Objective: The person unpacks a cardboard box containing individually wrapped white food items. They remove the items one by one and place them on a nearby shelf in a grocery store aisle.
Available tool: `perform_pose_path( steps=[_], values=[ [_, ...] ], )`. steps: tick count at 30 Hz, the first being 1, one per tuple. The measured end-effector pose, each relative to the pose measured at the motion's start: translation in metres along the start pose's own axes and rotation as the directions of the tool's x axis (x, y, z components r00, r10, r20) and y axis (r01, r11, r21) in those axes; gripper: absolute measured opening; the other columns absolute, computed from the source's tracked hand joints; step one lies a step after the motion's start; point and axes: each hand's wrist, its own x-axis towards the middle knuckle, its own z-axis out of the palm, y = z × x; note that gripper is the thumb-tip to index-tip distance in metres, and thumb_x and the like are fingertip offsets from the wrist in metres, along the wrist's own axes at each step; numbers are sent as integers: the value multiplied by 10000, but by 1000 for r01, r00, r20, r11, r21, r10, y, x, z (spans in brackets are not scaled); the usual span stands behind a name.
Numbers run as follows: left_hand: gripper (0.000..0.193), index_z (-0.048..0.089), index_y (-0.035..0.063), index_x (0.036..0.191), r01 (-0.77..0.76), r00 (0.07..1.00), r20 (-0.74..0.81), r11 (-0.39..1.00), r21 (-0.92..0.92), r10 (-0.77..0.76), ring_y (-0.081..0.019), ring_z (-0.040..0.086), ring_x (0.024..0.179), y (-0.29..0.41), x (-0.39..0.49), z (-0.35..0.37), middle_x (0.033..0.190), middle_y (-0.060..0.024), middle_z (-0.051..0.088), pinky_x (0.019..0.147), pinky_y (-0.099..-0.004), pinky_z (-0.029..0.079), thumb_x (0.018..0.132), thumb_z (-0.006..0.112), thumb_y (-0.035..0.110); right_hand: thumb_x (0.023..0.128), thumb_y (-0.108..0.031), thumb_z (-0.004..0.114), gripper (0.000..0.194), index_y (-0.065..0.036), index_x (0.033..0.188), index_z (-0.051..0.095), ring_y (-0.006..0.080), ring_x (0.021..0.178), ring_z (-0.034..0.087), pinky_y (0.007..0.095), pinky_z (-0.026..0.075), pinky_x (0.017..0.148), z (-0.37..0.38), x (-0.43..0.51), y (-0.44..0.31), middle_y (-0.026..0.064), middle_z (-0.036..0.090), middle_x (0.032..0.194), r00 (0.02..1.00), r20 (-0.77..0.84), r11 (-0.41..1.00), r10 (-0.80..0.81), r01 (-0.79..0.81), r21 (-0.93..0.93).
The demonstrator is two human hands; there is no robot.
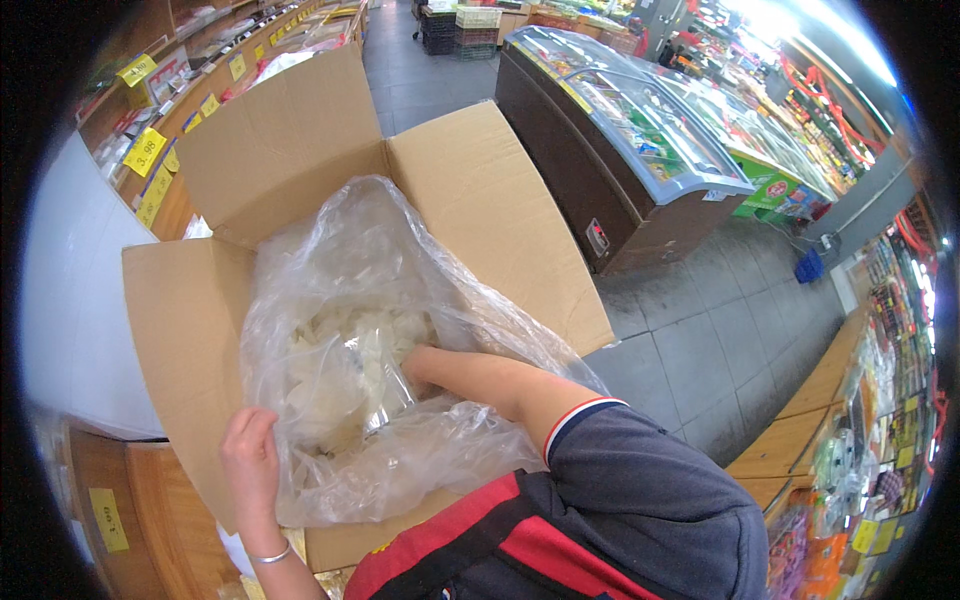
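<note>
An open cardboard box (495, 202) with raised flaps stands before me, lined with a large clear plastic bag (352, 232). Inside lie many pale, thin, chip-like pieces (319, 397), and a smaller clear plastic bag (382, 375) rests on them. My right hand (421, 366) reaches down into the box beside the smaller bag; its fingers are hidden, so what it holds cannot be told. At the box's left side, my left hand (251, 439) is raised with curled fingers by the liner's edge. Whether it grips the plastic is unclear. A silver bracelet circles that wrist.
Beyond the box to the right stands a brown chest freezer (577, 150) with a glass lid. Wooden shelves (176, 112) with yellow price tags run along the left. Stacked crates (476, 30) stand at the back. More wooden displays (795, 420) line the right, across the grey tiled floor (697, 322).
</note>
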Motion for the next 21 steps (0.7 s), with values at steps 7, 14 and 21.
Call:
perform_pose_path(
  steps=[7,14,21],
  values=[
    [119,589,-9,797,-4,999,-36,1000,0,4,-307,582,741,1,1,2,777,-133,574,638,-362,462,721,553,-94,588,-368,769,398,-74,851,712,307,836,627,410,499,711,2,-1,-1,158,665,912,999,6,1000,32,-32,-1],
    [125,590,-7,795,-3,999,-40,1000,-13,3,-308,583,743,-1,0,4,778,-133,574,644,-362,465,712,559,-96,588,-365,769,397,-73,851,712,307,836,626,409,498,712,4,-1,0,158,665,913,997,11,997,77,-77,-9],
    [137,591,-5,799,5,1000,-26,1000,-6,-5,-305,586,740,-3,0,5,785,-134,578,641,-362,467,706,559,-101,588,-361,768,395,-72,852,711,306,835,626,409,497,714,4,3,2,158,665,914,993,16,993,117,-117,-20]
  ],
)
